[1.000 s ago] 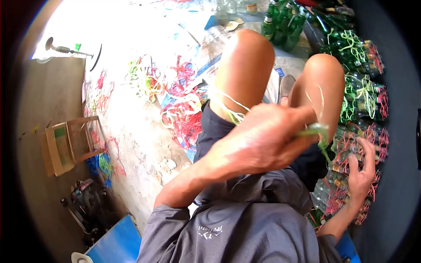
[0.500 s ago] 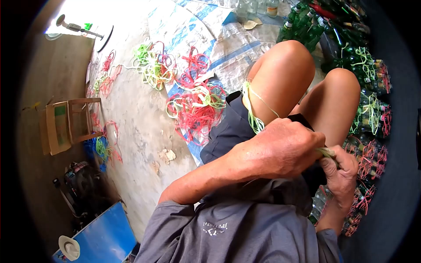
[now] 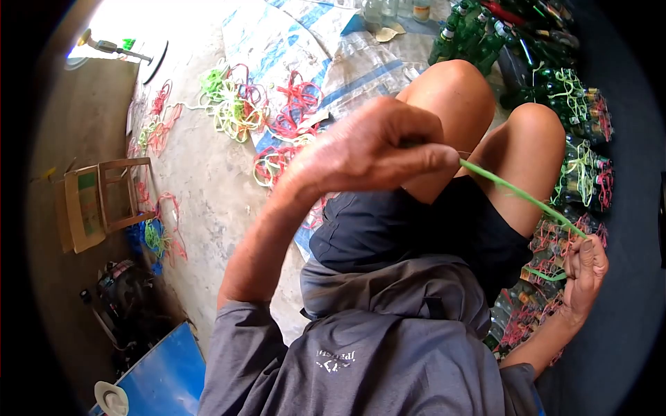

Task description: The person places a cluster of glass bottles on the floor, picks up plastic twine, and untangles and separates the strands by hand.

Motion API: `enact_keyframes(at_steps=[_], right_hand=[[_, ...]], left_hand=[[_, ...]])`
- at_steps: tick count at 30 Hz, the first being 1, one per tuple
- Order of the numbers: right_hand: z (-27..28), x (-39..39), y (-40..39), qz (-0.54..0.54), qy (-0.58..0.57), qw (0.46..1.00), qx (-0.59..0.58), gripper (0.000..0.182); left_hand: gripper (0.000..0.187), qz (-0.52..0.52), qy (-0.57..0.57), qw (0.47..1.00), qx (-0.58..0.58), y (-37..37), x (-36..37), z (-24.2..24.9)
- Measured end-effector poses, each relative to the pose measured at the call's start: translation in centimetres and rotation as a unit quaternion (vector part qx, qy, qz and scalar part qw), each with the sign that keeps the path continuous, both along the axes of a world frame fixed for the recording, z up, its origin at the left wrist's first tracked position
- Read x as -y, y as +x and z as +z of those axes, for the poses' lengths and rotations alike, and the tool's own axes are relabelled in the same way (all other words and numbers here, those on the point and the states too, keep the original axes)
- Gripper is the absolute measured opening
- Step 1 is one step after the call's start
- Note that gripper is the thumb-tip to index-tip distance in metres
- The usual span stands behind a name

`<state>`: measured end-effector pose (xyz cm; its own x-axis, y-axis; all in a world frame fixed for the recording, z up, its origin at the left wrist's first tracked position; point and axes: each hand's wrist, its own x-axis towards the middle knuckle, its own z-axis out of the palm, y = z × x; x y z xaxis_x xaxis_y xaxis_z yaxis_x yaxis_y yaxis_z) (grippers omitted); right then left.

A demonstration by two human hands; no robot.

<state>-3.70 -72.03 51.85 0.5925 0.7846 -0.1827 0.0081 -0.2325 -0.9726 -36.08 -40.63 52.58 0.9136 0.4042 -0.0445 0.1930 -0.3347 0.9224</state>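
A green plastic strip (image 3: 519, 190) runs straight between my two hands, slanting down to the right across my thighs. My left hand (image 3: 385, 149) is closed, its thumb pressed against the curled fingers over one end of the strip. Off to the right, beside the tied bottles, my right hand (image 3: 586, 274) pinches the other end. A short green tail (image 3: 547, 275) sticks out to the left of that hand. Part of the red and pale green strip pile (image 3: 274, 165) shows behind my left forearm; the rest is hidden.
Green bottles (image 3: 472, 38) stand at the upper right, with bundles of bottles tied in coloured strips (image 3: 579, 170) along the right. A blue and white tarp (image 3: 277, 41) covers the floor ahead. A wooden frame (image 3: 125, 194) and a blue panel (image 3: 163, 374) are on the left.
My hands, earlier close together by my lap, have moved apart: the left up and left, the right out to the right. The green strip now stretches between them.
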Motion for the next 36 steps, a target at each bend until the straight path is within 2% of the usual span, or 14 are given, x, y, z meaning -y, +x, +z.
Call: enact_keyframes(at_steps=[5, 8, 9, 12, 14, 16, 18, 20, 22, 24, 27, 30, 32, 36], right_hand=[[-2.2, 3.5, 3.5, -0.079, -0.015, 0.996, -0.039, 0.028], [-3.4, 5.3, 4.6, -0.136, -0.051, 0.988, -0.045, 0.028], [-4.1, 6.3, 5.1, -0.16, -0.097, 0.982, -0.02, 0.029], [-6.8, 9.0, 6.7, -0.128, -0.245, 0.959, 0.063, 0.027], [-8.7, 11.0, 8.7, 0.041, -0.304, 0.938, 0.164, 0.019], [-7.2, 7.0, 4.1, 0.039, -0.229, 0.89, 0.392, 0.017], [-4.0, 2.1, 0.7, 0.021, -0.174, 0.899, 0.402, 0.027], [-1.3, -2.8, -4.2, 0.054, -0.027, 0.913, 0.403, 0.036], [1.1, -7.7, -9.7, 0.114, 0.087, 0.915, 0.377, 0.043], [2.7, -10.7, -12.7, 0.208, 0.104, 0.875, 0.425, 0.05], [1.0, -12.4, -14.5, 0.316, 0.089, 0.89, 0.316, 0.051], [0.4, -12.5, -15.0, 0.343, 0.041, 0.92, 0.184, 0.023], [0.4, -11.9, -14.7, 0.356, 0.007, 0.92, 0.164, 0.006], [2.2, -10.6, -13.4, 0.302, -0.038, 0.946, 0.115, 0.014]], left_hand=[[0.035, 0.017, 0.007, 0.999, 0.031, -1.7, -2.7, 0.3], [0.033, 0.033, -0.071, 0.996, 0.046, -2.7, -3.6, 0.9], [0.032, 0.029, -0.037, 0.998, 0.052, -2.8, -3.9, 1.5], [0.031, 0.052, -0.086, 0.993, 0.056, -3.2, -3.6, 1.8], [0.031, 0.046, -0.08, 0.995, 0.038, -3.2, -3.4, 1.3], [0.031, 0.035, -0.009, 0.999, 0.019, -2.8, -2.8, 1.0], [0.03, 0.039, 0.013, 0.999, 0.009, -2.1, -1.6, 0.8], [0.027, 0.016, 0.07, 0.997, -0.007, -1.3, -0.1, 1.2], [0.025, 0.016, 0.033, 0.999, -0.002, -0.4, 2.0, 1.0], [0.02, 0.005, 0.06, 0.998, 0.023, 0.1, 3.8, 1.1], [0.017, 0.012, -0.017, 0.997, 0.072, 0.4, 6.0, 0.5], [0.018, 0.031, 0.019, 0.998, 0.054, -0.4, 6.8, 0.2], [0.018, 0.043, 0.031, 0.998, 0.037, -1.2, 6.9, -0.4], [0.019, 0.042, 0.037, 0.998, 0.023, -2.6, 6.8, -1.7]])
